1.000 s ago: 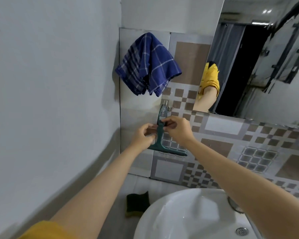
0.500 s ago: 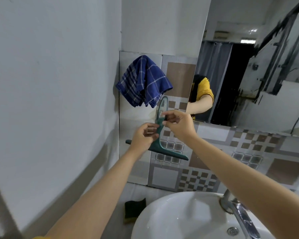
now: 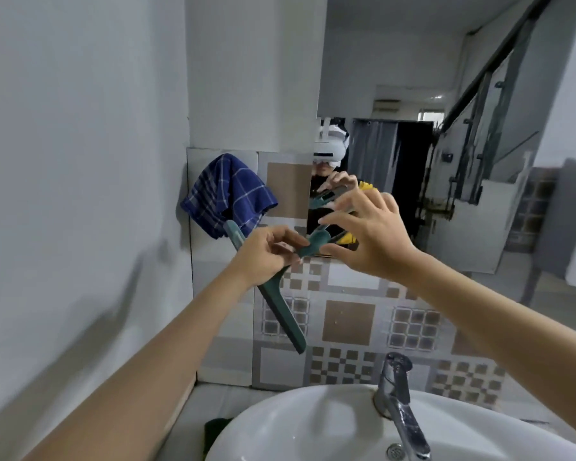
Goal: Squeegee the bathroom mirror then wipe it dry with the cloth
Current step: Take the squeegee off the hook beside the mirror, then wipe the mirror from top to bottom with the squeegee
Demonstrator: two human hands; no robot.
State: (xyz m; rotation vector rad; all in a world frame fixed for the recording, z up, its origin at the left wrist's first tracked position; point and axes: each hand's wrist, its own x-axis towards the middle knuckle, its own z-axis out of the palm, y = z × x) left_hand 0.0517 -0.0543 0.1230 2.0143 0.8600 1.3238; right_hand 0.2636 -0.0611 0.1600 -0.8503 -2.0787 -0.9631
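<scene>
My left hand (image 3: pixel 266 252) pinches the handle of a teal squeegee (image 3: pixel 281 312), whose blade slants down to the right in front of the tiled wall. Beside it, my right hand (image 3: pixel 368 232) has spread fingers around the tip of the handle and seems to touch it. Both hands are level with the mirror's lower left corner. The mirror (image 3: pixel 446 94) fills the upper right and reflects the hands and squeegee. A blue checked cloth (image 3: pixel 226 194) hangs on the wall left of the mirror, just above my left hand.
A white sink (image 3: pixel 313 424) with a chrome tap (image 3: pixel 398 397) lies below my arms. A dark green sponge (image 3: pixel 215 434) rests on the ledge left of the sink. A plain white wall closes the left side. Patterned tiles (image 3: pixel 346 322) cover the wall under the mirror.
The squeegee has come off the wall and risen to the mirror's lower edge, its blade swung from nearly level to steeply slanted. The view has tilted up. My right hand's fingers have spread.
</scene>
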